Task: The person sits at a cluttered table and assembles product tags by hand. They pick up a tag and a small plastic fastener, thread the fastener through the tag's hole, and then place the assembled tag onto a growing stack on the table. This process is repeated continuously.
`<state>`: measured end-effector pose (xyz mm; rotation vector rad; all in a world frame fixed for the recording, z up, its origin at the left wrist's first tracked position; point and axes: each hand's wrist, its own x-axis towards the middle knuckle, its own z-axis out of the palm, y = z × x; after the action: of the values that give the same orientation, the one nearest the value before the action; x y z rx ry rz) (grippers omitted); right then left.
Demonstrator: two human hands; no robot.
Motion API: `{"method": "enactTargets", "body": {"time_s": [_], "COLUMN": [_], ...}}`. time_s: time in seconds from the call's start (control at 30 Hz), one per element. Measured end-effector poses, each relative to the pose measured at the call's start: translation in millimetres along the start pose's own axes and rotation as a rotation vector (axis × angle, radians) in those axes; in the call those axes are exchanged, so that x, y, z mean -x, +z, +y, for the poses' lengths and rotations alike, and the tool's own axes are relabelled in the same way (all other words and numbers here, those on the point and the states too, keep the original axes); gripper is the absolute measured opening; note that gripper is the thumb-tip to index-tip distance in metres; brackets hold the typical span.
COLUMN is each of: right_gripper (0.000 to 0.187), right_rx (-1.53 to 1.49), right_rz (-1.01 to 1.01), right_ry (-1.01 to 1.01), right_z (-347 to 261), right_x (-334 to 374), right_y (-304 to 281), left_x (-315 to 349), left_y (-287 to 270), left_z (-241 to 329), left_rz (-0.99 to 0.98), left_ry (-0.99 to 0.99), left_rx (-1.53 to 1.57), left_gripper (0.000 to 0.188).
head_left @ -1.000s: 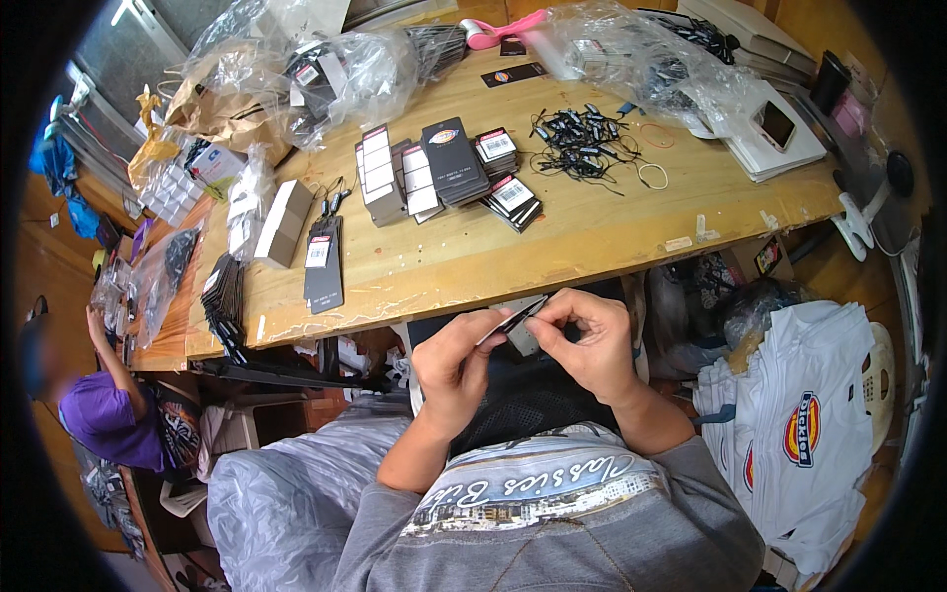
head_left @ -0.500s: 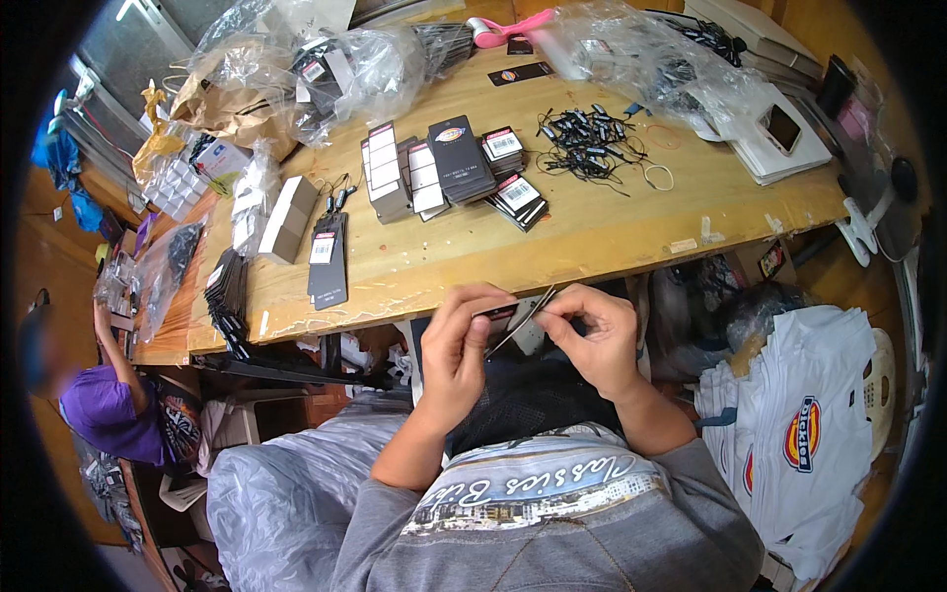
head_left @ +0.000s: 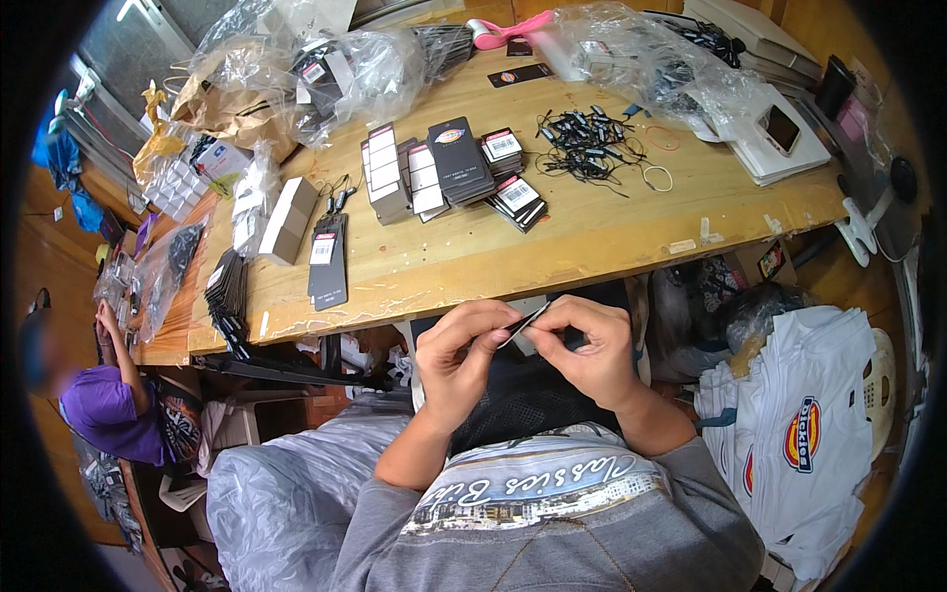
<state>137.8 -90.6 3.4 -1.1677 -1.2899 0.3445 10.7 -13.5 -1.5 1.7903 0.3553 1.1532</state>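
Just off the table's front edge, my left hand (head_left: 462, 357) and my right hand (head_left: 588, 350) pinch a few thin black hang tags (head_left: 523, 324) between thumbs and fingers. The tags are seen nearly edge-on, so how many there are is hard to tell. Ahead on the table stand stacks of hang tags, with a black tag (head_left: 461, 163) on top and white-labelled tags (head_left: 383, 178) to its left. A smaller pile of labelled black tags (head_left: 519, 200) lies nearer me. Black tag strings (head_left: 590, 143) are heaped to the right of the stacks.
Strung black tags (head_left: 328, 259) lie at the left, beside a long white stack (head_left: 289, 219). Clear plastic bags (head_left: 375, 74) cover the back. A phone (head_left: 780, 129) rests on white sheets at right. White printed shirts (head_left: 789, 424) are piled below right; a person in purple (head_left: 109, 414) sits left.
My hands have come slightly closer together, and the tags between them have turned more edge-on, showing less of their faces. At the far left, the other person's hand has moved a little.
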Motion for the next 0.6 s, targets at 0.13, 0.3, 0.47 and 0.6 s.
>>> {"method": "enactTargets", "body": {"time_s": [0.13,0.3,0.47,0.6], "right_gripper": [0.008,0.009,0.01,0.01], "right_rx": [-0.062,-0.071,-0.032,-0.067], "right_rz": [-0.019,-0.093,-0.132,-0.136], "right_ry": [0.021,-0.005,-0.013,0.018], "right_z": [3,6,6,7], "right_x": [1,2,0,1], "right_y": [-1,2,3,3], "left_x": [-4,-6,-6,-6], "left_y": [-8,-18,-19,-16], "left_z": [4,1,-6,-7], "left_rz": [-0.13,-0.183,-0.201,-0.21], "left_ry": [0.042,-0.203,-0.34,-0.371], "left_rx": [-0.047,0.184,0.396,0.428], "left_gripper": [0.008,0.008,0.008,0.005]}}
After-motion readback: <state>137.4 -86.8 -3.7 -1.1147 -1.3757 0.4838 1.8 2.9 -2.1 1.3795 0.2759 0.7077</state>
